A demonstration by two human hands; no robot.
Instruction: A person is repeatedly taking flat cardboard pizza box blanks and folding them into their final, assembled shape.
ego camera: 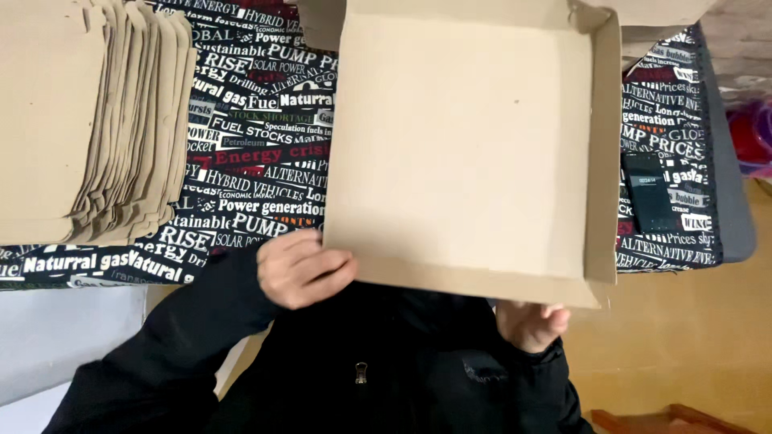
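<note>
- Surface (265, 173) under a black printed cloth; its near edge runs just in front of the person's chest, its right edge drops off to a tan floor (683, 337).
- One cardboard box (462, 141), shallow and open, lies mid-surface; its near edge overhangs toward the body. Right wall folded up; bare cloth lies between box and stack.
- Left hand (299, 267): fingers curled, gripping the box's near left corner.
- Right hand (531, 323): under the near right edge, fingers bent against the cardboard; grip partly hidden.
- One stack of flat cardboard sheets (88, 120), fanned, far left; count unreadable.
- One dark phone (648, 193) right of the box, near the surface's edge.
</note>
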